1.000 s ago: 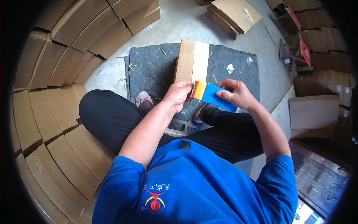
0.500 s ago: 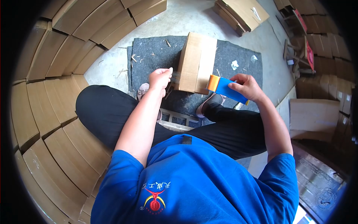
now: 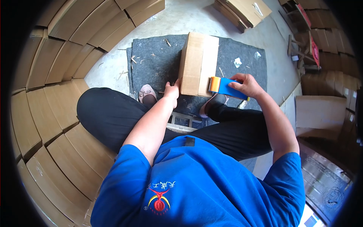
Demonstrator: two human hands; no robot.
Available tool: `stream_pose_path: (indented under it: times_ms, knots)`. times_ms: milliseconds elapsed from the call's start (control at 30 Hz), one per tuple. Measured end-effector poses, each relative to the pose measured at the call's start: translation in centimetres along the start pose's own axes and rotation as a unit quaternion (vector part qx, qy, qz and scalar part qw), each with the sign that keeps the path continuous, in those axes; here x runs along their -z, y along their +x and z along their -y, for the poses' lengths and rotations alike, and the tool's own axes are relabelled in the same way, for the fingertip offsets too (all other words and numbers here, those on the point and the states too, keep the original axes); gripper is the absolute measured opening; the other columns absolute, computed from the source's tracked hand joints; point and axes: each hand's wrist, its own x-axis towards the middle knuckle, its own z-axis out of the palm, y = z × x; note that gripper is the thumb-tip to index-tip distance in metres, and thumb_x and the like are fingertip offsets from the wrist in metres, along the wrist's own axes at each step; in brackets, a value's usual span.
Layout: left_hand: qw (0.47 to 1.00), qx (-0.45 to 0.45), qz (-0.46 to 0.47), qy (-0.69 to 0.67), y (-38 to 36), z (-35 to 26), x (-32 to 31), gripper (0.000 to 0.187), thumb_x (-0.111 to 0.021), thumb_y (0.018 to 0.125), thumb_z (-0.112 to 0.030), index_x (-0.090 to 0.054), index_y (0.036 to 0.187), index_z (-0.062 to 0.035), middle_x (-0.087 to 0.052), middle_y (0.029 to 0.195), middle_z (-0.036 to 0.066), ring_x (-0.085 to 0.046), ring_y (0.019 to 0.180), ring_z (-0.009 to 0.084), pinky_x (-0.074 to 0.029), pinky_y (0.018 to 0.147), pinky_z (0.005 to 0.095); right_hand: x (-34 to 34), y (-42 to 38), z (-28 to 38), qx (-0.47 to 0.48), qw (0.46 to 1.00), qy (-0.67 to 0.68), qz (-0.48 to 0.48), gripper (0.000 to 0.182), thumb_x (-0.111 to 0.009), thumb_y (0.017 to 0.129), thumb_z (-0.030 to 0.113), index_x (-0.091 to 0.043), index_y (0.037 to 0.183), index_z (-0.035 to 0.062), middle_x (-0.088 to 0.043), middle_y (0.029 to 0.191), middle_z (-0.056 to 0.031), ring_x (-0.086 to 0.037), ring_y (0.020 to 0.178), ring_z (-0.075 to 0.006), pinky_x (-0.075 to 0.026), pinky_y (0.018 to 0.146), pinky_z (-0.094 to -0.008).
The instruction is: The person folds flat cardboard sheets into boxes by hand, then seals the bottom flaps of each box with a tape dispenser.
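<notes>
A closed cardboard box (image 3: 199, 64) stands on a dark grey mat (image 3: 242, 56) in front of my feet. My left hand (image 3: 172, 92) is at the lower left side of the box, its fingers apart and reaching along that side. My right hand (image 3: 247, 86) grips a blue tape dispenser (image 3: 229, 88) to the right of the box. The orange end of the dispenser is against or very near the box's lower right edge.
Stacked cartons (image 3: 56, 109) line the left side. Flattened cardboard (image 3: 245, 13) lies at the top, beyond the mat. Wooden stools with red parts (image 3: 315, 51) and more cartons (image 3: 319, 113) are on the right. A metal frame (image 3: 183, 121) lies between my feet.
My left hand has moved down and right to the box's side, and its pinched fingers have opened. My right hand and the dispenser have shifted slightly left.
</notes>
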Motion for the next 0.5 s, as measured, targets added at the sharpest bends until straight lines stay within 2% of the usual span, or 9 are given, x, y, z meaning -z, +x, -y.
stream_pose_path:
  times_ms: [100, 167, 200, 233, 267, 333, 367, 467, 500]
  knots:
    - [0.974, -0.033, -0.135, 0.180, -0.1, -0.7, 0.2, 0.079, -0.066, 0.092, -0.040, -0.029, 0.153, -0.0059, -0.036, 0.152, 0.025, -0.035, 0.143, 0.0352, -0.032, 0.115, 0.0432, 0.3, 0.1, 0.0, -0.001, 1.000, -0.004, 0.002, 0.044, -0.074, 0.083, 0.038, -0.071, 0.112, 0.0046, -0.072, 0.096, -0.0163, -0.070, 0.090, -0.0248, -0.055, 0.085, -0.0359]
    - [0.908, -0.217, -0.255, 0.253, -0.7, -1.5, 0.2, 0.046, -0.060, 0.094, -0.024, -0.050, 0.136, -0.0077, -0.047, 0.142, 0.017, -0.046, 0.131, 0.0350, -0.039, 0.109, 0.0446, 0.0, -0.1, 0.2, 0.003, 1.000, -0.004, 0.005, 0.044, -0.074, 0.084, 0.039, -0.071, 0.112, 0.0060, -0.072, 0.097, -0.0166, -0.070, 0.091, -0.0255, -0.055, 0.085, -0.0363]
    - [0.829, -0.417, -0.244, 0.283, -1.5, -1.8, 0.2, 0.038, -0.059, 0.092, -0.018, -0.056, 0.128, -0.0089, -0.051, 0.138, 0.014, -0.049, 0.126, 0.0339, -0.039, 0.107, 0.0458, 0.0, -0.1, 0.4, 0.000, 1.000, 0.000, 0.001, 0.044, -0.074, 0.084, 0.039, -0.071, 0.112, 0.0060, -0.072, 0.097, -0.0166, -0.070, 0.091, -0.0255, -0.055, 0.085, -0.0363]
    - [0.751, -0.554, -0.175, 0.314, -4.1, -3.3, -0.2, 0.036, -0.057, 0.090, -0.015, -0.058, 0.126, -0.0092, -0.052, 0.136, 0.013, -0.050, 0.124, 0.0325, -0.036, 0.109, 0.0475, 0.1, -0.1, 0.7, 0.000, 1.000, -0.009, 0.005, 0.043, -0.073, 0.084, 0.039, -0.071, 0.112, 0.0069, -0.072, 0.097, -0.0166, -0.070, 0.091, -0.0253, -0.055, 0.085, -0.0363]
    - [0.686, -0.611, -0.092, 0.383, -6.5, -4.4, -0.8, 0.037, -0.054, 0.090, -0.015, -0.058, 0.126, -0.0086, -0.053, 0.137, 0.011, -0.048, 0.128, 0.0312, -0.032, 0.112, 0.0468, 0.1, -0.1, 0.6, -0.001, 1.000, -0.017, 0.008, 0.042, -0.073, 0.084, 0.039, -0.072, 0.112, 0.0078, -0.071, 0.096, -0.0165, -0.070, 0.090, -0.0251, -0.055, 0.084, -0.0362]
    - [0.578, -0.633, 0.005, 0.514, -9.9, -4.8, -2.6, 0.061, -0.061, 0.087, -0.024, -0.045, 0.144, -0.0066, -0.042, 0.151, 0.012, -0.031, 0.145, 0.0304, -0.017, 0.121, 0.0484, 0.0, 0.0, 0.1, 0.007, 1.000, -0.012, 0.004, 0.041, -0.073, 0.084, 0.040, -0.072, 0.111, 0.0095, -0.071, 0.094, -0.0161, -0.070, 0.087, -0.0244, -0.055, 0.082, -0.0360]
    - [0.569, -0.599, 0.038, 0.562, -10.3, -4.2, -3.2, 0.079, -0.064, 0.087, -0.039, -0.034, 0.152, -0.0068, -0.030, 0.159, 0.012, -0.019, 0.151, 0.0282, -0.010, 0.122, 0.0498, 0.1, 0.1, 0.0, 0.013, 1.000, -0.012, 0.008, 0.042, -0.073, 0.083, 0.041, -0.072, 0.111, 0.0096, -0.071, 0.093, -0.0157, -0.070, 0.086, -0.0243, -0.055, 0.081, -0.0360]
    - [0.530, -0.521, 0.005, 0.669, -9.5, -3.0, -3.6, 0.098, -0.059, 0.085, -0.065, -0.025, 0.155, -0.0040, -0.019, 0.164, 0.011, -0.011, 0.153, 0.0248, -0.005, 0.123, 0.0496, 0.3, -0.1, 0.8, 0.014, 1.000, -0.015, 0.008, 0.042, -0.073, 0.082, 0.042, -0.073, 0.109, 0.0097, -0.071, 0.091, -0.0149, -0.069, 0.084, -0.0244, -0.055, 0.079, -0.0360]
    - [0.530, -0.518, -0.001, 0.672, -9.2, -3.2, -3.8, 0.097, -0.058, 0.086, -0.065, -0.025, 0.155, -0.0045, -0.018, 0.164, 0.011, -0.010, 0.153, 0.0244, -0.005, 0.123, 0.0494, 0.3, -0.4, 1.0, 0.010, 1.000, -0.017, 0.007, 0.043, -0.073, 0.082, 0.043, -0.073, 0.108, 0.0097, -0.070, 0.089, -0.0145, -0.069, 0.083, -0.0244, -0.055, 0.078, -0.0360]
